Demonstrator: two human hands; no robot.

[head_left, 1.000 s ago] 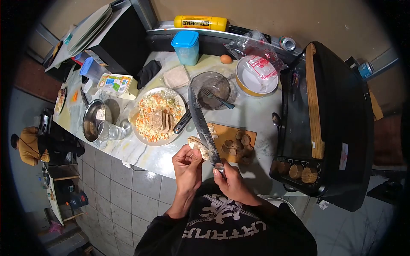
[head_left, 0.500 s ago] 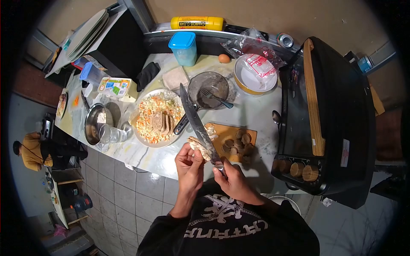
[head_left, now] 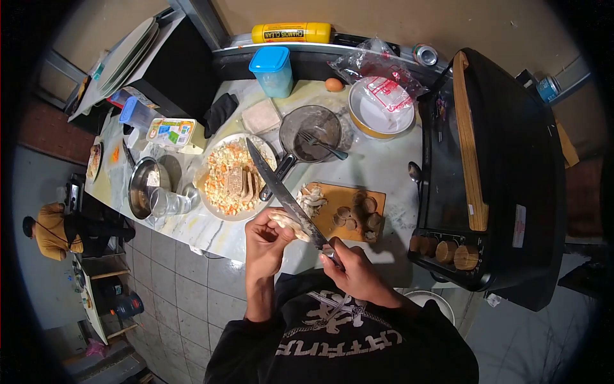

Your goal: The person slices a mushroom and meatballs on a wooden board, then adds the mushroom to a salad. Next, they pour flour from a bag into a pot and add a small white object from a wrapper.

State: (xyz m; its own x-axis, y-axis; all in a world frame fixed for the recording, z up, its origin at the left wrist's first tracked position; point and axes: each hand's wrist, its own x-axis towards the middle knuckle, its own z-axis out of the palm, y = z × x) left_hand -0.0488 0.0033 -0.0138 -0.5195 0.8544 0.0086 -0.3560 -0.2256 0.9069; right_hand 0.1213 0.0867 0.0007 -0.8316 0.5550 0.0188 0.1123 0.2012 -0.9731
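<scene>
My right hand (head_left: 350, 264) grips the handle of a large kitchen knife (head_left: 281, 192), its long dark blade pointing up and left over the plate. In my left hand (head_left: 265, 243) is a pale, whitish piece of food, perhaps cooked chicken (head_left: 289, 225), pinched between thumb and fingers close to the blade. Beyond the hands lies a wooden cutting board (head_left: 332, 197) bearing several brown round slices (head_left: 358, 211) and a heap of pale shreds (head_left: 310, 200). A plate (head_left: 224, 216) to the left holds chopped white and orange vegetables, with several brownish slices (head_left: 238, 184) on top.
A small frying pan (head_left: 311, 128) with a fork stands behind the board. A metal bowl (head_left: 137, 192) and clear cup (head_left: 167, 203) are left. A black toaster oven (head_left: 492, 185) bounds the right side. An egg (head_left: 334, 84) and white bowl (head_left: 380, 112) sit at the back. Another person (head_left: 57, 230) stands far left.
My left hand has moved slightly left with the pale piece, uncovering more shreds on the board. The knife blade has swung left, its tip now over the plate.
</scene>
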